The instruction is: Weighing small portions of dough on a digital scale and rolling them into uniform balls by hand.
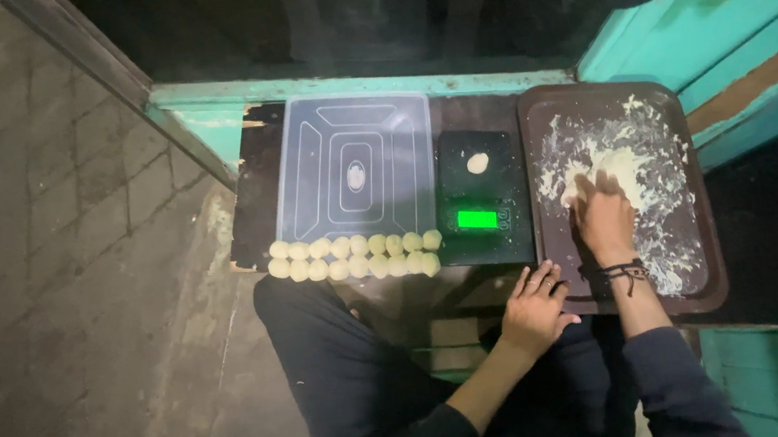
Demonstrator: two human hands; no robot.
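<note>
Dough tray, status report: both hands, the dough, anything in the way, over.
Right hand pressing into dough mass on brown tray. Left hand open, resting at tray's near edge. Small dough piece on scale. Nothing blocking.

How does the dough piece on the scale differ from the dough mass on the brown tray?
The dough piece is small, rounded and alone on the black scale; the dough mass is large, ragged and smeared over the brown tray. No hand touches the piece; the right hand presses the mass. Both are pale.
</note>
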